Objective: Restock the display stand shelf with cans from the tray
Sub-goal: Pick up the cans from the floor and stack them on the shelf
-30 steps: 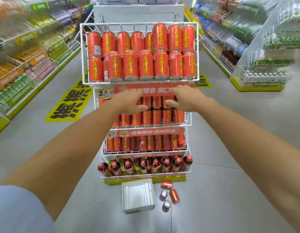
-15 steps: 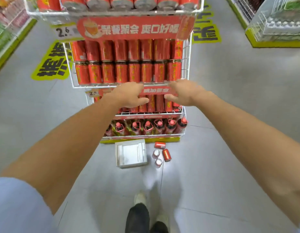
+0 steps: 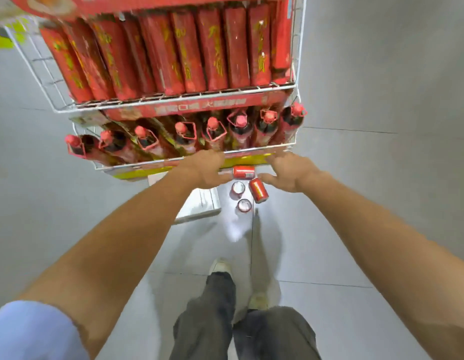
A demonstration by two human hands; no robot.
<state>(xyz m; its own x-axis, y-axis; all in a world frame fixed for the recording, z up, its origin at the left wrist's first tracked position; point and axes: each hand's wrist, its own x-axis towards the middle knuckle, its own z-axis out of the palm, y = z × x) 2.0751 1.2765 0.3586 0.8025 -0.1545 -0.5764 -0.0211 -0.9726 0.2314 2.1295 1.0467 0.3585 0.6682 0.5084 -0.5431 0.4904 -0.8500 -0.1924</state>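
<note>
Several red cans lie or stand loose on the grey floor: one on its side [image 3: 243,172], another on its side [image 3: 258,190], two upright [image 3: 238,188] [image 3: 244,205]. A white tray [image 3: 199,206] sits on the floor left of them, partly hidden by my left forearm. My left hand [image 3: 206,168] hovers above the tray's far end, fingers loosely curled, holding nothing. My right hand [image 3: 288,172] is spread just right of the cans, empty. The wire display stand [image 3: 173,100] rises ahead, its shelf packed with red cans [image 3: 189,50].
The stand's bottom shelf [image 3: 137,165] holds a row of dark bottles with red caps [image 3: 212,131]. My legs in dark trousers [image 3: 220,320] and light shoes stand on the tiled floor below. Bare floor lies to both sides of the stand.
My view has tilted down and closer to the floor. Both hands have dropped from the middle shelves to the level of the floor cans and tray.
</note>
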